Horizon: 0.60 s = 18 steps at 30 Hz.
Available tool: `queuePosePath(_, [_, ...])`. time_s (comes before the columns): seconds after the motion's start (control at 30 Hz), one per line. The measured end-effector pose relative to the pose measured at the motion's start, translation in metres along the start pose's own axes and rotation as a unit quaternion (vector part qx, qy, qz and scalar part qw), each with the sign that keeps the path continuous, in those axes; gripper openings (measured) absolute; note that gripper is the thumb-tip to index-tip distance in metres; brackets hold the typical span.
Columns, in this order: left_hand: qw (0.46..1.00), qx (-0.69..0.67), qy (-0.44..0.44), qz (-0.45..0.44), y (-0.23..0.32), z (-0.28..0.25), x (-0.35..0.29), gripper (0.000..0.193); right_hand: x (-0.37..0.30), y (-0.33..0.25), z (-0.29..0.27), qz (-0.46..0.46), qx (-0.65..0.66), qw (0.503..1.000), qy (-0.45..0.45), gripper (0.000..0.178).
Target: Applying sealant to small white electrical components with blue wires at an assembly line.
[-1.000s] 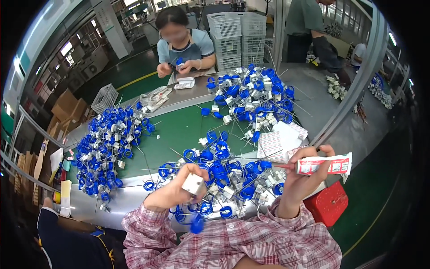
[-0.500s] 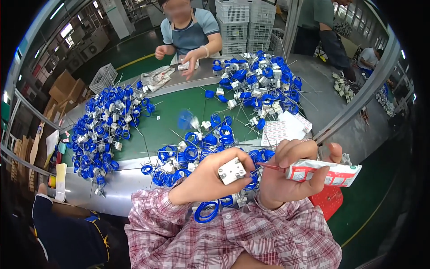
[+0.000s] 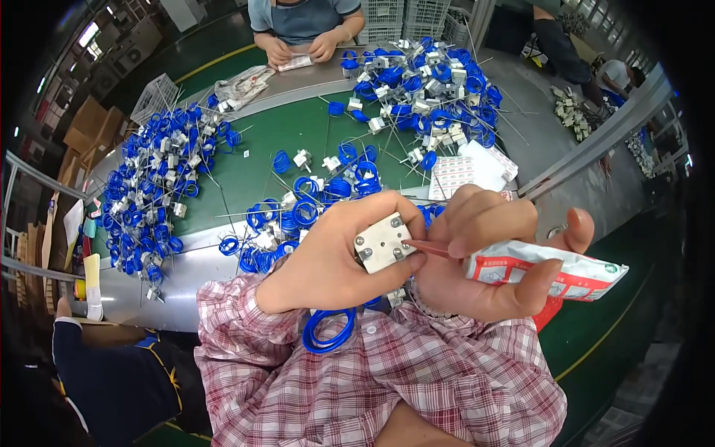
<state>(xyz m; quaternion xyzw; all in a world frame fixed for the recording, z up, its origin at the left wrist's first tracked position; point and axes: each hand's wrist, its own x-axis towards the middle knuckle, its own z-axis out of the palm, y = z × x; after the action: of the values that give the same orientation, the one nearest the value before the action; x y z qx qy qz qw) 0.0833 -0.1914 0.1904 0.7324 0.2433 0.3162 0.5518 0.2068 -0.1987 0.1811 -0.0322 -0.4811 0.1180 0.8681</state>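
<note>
My left hand (image 3: 316, 261) is closed round a capillary thermostat, its square white body (image 3: 382, 243) turned face up with small metal screws and holes showing. Below the hand hangs a blue coil (image 3: 328, 330), which seems to belong to it. In my right hand (image 3: 488, 223) is a white and red squeeze tube (image 3: 547, 270), with its thin reddish nozzle (image 3: 430, 246) pointing left. The nozzle's tip is at the right part of the thermostat's face, among the screws. Just beyond my hands lies a loose heap of similar thermostats with blue coils (image 3: 304, 211).
More thermostats heap at the left (image 3: 153, 179) and far right (image 3: 424, 97) of the green-topped table (image 3: 261, 160). Label sheets (image 3: 454, 177) lie beyond my right hand. A co-worker (image 3: 305, 30) sits opposite, a plastic bag (image 3: 242, 88) nearby. Another person (image 3: 112, 372) is close on my left.
The nozzle tip has come from beside the thermostat onto its face. My view has tilted down. Across the table, the co-worker's hands have come together on a small white thing.
</note>
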Motion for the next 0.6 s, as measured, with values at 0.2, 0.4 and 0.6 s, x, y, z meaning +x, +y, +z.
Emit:
queuePosePath(0.2, [0.999,-0.003,-0.033,0.001,0.004,-0.003,-0.001,0.020,0.003,-0.005,0.002,0.004,0.047,0.998,-0.031,0.041])
queuePosePath(0.4, [0.997,0.034,-0.050,0.044,0.004,-0.001,-0.001,0.019,0.001,-0.011,-0.001,0.014,0.034,0.998,-0.055,0.042])
queuePosePath(0.6, [0.996,0.047,-0.059,0.045,0.006,-0.001,0.001,0.021,0.001,-0.012,-0.004,0.007,0.042,0.996,-0.081,0.041])
